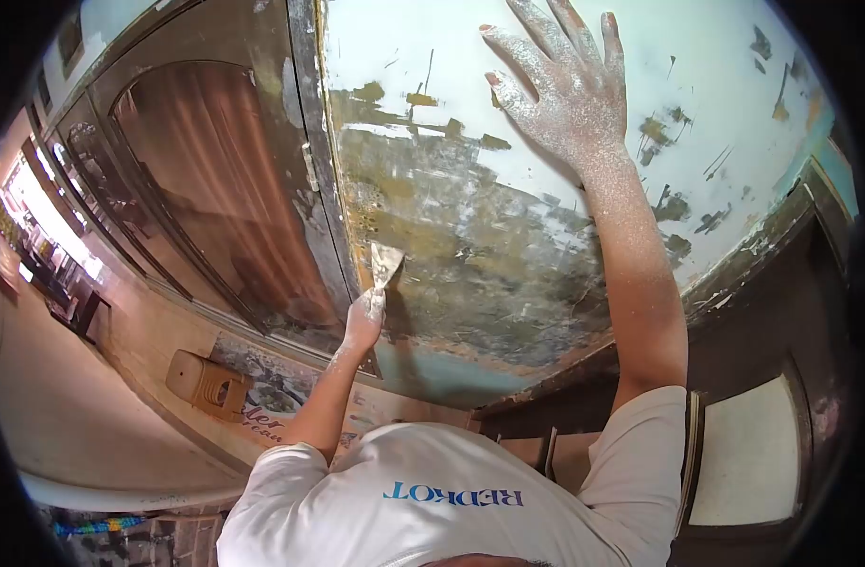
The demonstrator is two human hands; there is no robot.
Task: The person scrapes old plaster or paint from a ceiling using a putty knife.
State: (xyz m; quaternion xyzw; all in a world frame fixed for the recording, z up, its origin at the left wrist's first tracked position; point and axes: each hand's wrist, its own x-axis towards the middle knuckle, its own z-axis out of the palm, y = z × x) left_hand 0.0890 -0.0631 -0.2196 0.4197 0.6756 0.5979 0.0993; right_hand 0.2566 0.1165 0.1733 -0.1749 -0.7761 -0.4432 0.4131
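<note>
My left hand (363,319) is closed round the handle of a putty knife (387,262), whose whitish, smeared blade points up and lies at the wall beside the door frame. My right hand (574,113) is higher up, its back to the camera and its fingers spread over the white part of the wall (432,33). White dust covers that hand and part of the forearm. Between and below the hands, the wall has a large rough patch (470,255) of olive, brown and grey.
To the left is a dark framed door (314,189) with a reddish-brown curtain (224,180) behind its arched panel. A tan plastic stool (206,383) stands lower left. At the lower right are a dark frame and a pale panel (746,454).
</note>
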